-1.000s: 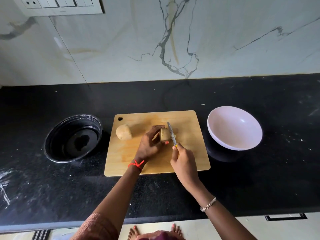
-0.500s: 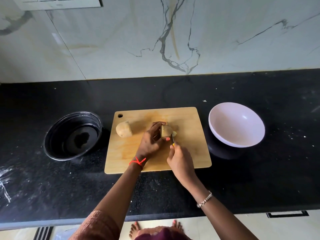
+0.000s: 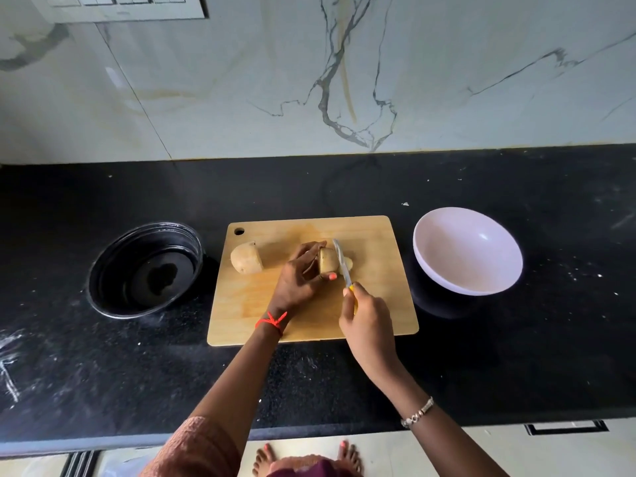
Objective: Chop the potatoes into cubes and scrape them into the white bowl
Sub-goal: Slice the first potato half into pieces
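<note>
On the wooden cutting board (image 3: 375,304) my left hand (image 3: 297,282) grips a potato piece (image 3: 327,261) with curled fingers. My right hand (image 3: 364,316) holds a yellow-handled knife (image 3: 340,261), its blade resting across the potato piece, with a thin slice (image 3: 348,263) just to the right of the blade. Another potato half (image 3: 246,258) lies at the board's left. The white bowl (image 3: 468,251) stands empty to the right of the board.
A black round pan (image 3: 146,268) sits left of the board on the black countertop (image 3: 516,356). The marble wall rises behind, with a switch panel (image 3: 117,6) at top left. The counter's front edge runs below my arms.
The knife went down through the potato piece, cutting a slice off its right end, then came back up onto the piece. My left hand kept its hold.
</note>
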